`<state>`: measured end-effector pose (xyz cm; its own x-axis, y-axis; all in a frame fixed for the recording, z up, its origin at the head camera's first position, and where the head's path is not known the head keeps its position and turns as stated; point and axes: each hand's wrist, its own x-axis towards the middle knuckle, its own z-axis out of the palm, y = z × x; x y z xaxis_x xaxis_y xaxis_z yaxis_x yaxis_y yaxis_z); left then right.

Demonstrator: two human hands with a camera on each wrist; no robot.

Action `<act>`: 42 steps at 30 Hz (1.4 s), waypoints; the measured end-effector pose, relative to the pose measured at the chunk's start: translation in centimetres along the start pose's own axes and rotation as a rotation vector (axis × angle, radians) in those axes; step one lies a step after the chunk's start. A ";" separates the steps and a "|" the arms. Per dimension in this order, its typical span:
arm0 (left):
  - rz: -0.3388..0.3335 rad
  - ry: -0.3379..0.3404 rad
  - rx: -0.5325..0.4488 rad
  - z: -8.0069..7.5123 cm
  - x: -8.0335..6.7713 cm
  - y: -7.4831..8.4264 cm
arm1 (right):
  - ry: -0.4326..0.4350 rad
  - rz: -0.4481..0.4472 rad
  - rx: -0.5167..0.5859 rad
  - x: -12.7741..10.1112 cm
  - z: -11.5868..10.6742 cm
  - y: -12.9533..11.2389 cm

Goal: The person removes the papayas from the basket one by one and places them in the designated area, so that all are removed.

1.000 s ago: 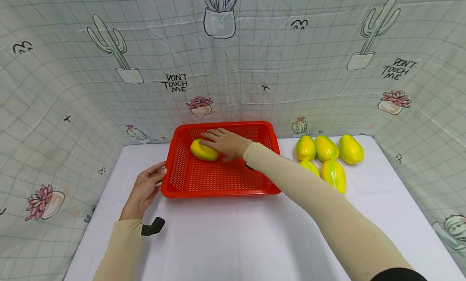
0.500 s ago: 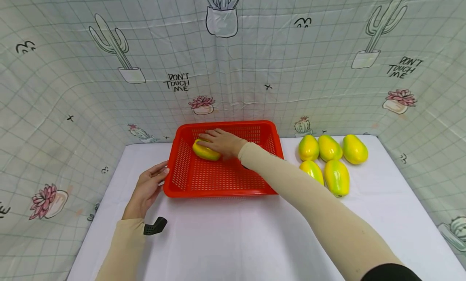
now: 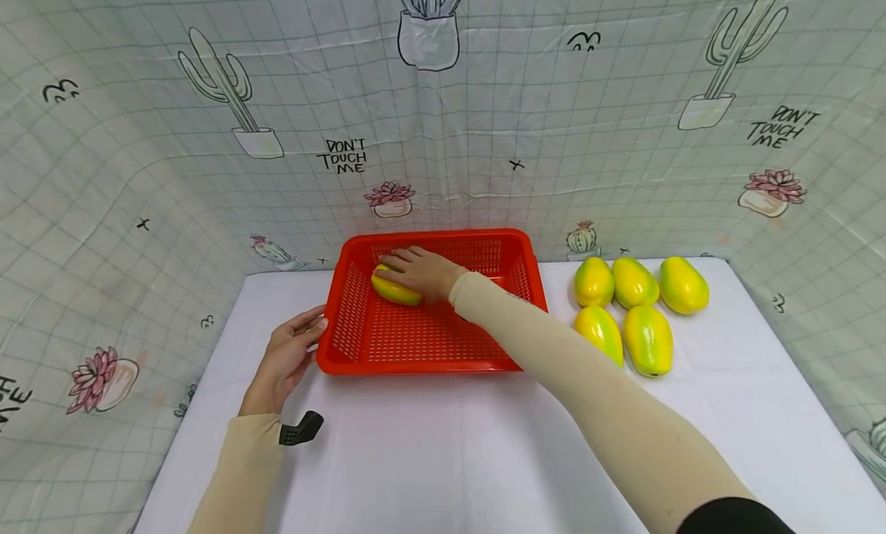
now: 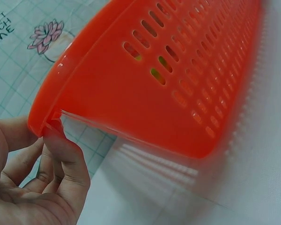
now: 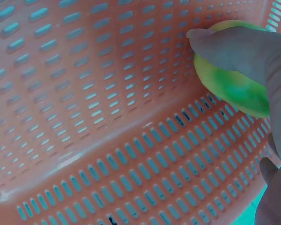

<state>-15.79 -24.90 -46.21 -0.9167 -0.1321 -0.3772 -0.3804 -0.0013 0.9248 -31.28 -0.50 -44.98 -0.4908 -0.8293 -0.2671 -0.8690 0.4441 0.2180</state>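
Note:
In the head view my left hand (image 3: 287,357) pinches the left rim of a red plastic basket (image 3: 429,365). The left wrist view shows the thumb and fingers on either side of that rim (image 4: 51,101). My right hand (image 3: 425,274) reaches into the basket and lies over a yellow-green papaya (image 3: 396,292) near the left wall. Seen from the right wrist, one finger (image 5: 225,47) stretches across the papaya (image 5: 229,86), while another fingertip (image 5: 268,168) stays apart from it lower down. Part of the papaya is hidden under the hand.
Several more papayas (image 3: 649,340) lie in two rows on the white tablecloth (image 3: 443,457), right of the basket. The right sleeve (image 3: 554,349) crosses the basket's front right corner. Behind the table hangs a grid-patterned cloth (image 3: 457,126) with cactus drawings.
The right hand has shifted slightly left and further over the papaya in the basket. My left hand keeps its hold on the rim. The whole head view has drifted a little.

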 end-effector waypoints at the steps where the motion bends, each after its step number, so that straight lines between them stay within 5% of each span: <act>1: -0.002 0.002 0.000 0.0 0.0 0.0 | 0.004 -0.001 0.003 0.1 0.1 0.0; 18: -0.005 0.005 0.007 0.1 0.1 -0.2 | 0.033 0.008 -0.034 0.1 0.2 0.2; 26: 0.003 0.001 0.010 0.1 0.0 -0.1 | 0.012 0.022 0.093 0.1 0.3 0.0; 33: 0.013 -0.005 -0.002 0.2 0.0 -0.1 | 0.008 0.018 0.086 -0.1 0.6 -0.2; 42: 0.008 -0.004 0.005 0.0 0.0 -0.1 | 0.071 -0.002 0.039 -1.7 -1.5 0.2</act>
<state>-15.71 -24.85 -46.32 -0.9204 -0.1279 -0.3695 -0.3732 0.0050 0.9277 -30.54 0.48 -43.10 -0.4851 -0.8513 -0.1998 -0.8722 0.4546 0.1806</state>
